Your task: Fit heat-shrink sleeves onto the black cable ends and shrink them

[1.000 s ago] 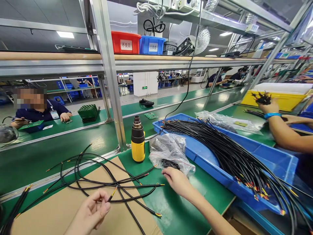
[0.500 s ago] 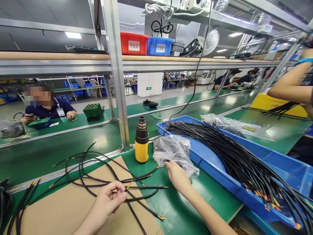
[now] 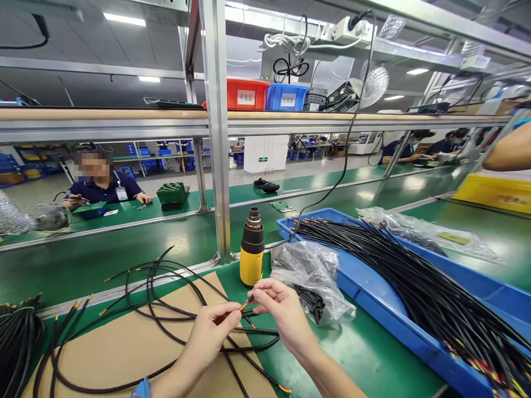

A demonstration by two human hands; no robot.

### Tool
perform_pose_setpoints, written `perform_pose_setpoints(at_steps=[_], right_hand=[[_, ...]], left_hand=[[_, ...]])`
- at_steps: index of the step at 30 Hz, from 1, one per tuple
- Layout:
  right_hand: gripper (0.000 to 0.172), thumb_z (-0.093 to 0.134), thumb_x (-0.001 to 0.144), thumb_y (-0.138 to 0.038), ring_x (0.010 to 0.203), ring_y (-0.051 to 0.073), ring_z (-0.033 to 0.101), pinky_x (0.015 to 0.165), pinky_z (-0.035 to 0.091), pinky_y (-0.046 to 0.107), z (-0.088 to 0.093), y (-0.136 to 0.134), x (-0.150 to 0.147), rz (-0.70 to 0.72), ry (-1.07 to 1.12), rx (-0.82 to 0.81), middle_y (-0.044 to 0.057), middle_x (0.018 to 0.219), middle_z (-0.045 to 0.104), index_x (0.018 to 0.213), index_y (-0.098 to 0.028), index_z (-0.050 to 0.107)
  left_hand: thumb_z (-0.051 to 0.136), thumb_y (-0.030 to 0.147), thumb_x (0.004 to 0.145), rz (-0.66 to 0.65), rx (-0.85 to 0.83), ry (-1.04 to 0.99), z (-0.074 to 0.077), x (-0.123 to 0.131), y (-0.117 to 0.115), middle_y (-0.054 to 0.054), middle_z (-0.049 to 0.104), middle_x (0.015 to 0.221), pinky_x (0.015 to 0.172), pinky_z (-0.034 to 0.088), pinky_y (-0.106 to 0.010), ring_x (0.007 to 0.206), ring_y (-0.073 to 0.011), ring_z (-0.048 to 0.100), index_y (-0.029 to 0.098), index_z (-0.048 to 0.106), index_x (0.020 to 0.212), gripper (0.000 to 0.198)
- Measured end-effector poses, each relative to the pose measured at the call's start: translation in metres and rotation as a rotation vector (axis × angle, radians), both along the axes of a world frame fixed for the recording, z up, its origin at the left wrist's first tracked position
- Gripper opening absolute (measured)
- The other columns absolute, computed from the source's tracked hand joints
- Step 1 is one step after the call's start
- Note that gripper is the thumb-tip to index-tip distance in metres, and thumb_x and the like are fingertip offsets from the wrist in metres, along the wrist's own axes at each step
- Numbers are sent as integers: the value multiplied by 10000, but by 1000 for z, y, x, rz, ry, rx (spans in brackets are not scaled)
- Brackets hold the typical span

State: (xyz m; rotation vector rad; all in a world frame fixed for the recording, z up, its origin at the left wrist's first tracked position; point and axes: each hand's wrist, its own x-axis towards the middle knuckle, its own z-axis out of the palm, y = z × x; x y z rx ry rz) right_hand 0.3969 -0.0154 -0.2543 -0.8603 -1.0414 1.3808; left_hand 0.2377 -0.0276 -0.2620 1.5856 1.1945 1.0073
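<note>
My left hand (image 3: 209, 331) and my right hand (image 3: 284, 315) meet above the bench, with the fingertips of both pinching the thin red and yellow wire tips of a black cable (image 3: 244, 304). More loose black cables (image 3: 166, 315) lie looped over a cardboard sheet (image 3: 112, 348) beneath my left hand. Just beyond my right hand stand a yellow and black heat gun (image 3: 251, 249) and a clear plastic bag (image 3: 311, 273) with dark items inside. A blue tray (image 3: 365, 287) to the right holds a long bundle of black cables (image 3: 415, 271).
The green bench (image 3: 360, 354) runs under everything. A coil of black cable (image 3: 16, 348) lies at the left edge. A co-worker's forearm (image 3: 508, 155) enters at right above a yellow bin (image 3: 495, 193). Beyond a metal upright (image 3: 218, 166), a person (image 3: 103, 182) sits at another bench.
My right hand has moved left from the plastic bag to the cable tip held by my left hand. The view has shifted, and the co-worker's arm has withdrawn towards the right edge.
</note>
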Motion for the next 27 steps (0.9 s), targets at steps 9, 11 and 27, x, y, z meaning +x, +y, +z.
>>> perform_pose_setpoints(at_steps=[9,11,27], right_hand=[[253,694,641,-349,628,131,596,518,486,206,1,1,-5,-29,46,-5,25,675,634,731,-148,572],[256,697,637,-351,617,127,593,514,485,203,2,1,-5,-24,30,-10,24,656,629,723,-146,571],[275,728,592,-353,503,95,565,456,464,179,0,3,-6,-19,52,-67,-11,549,591,674,-138,578]], left_hand=[[554,417,751,4,40,14,4,-2,-2,-51,645,740,625,435,-258,693,-164,542,140,710,842,331],[555,420,750,6,37,21,3,-2,-2,-53,647,749,626,435,-258,693,-163,544,140,710,844,335],[482,336,824,58,219,157,8,2,-8,-38,604,707,593,406,-225,665,-142,525,177,701,841,271]])
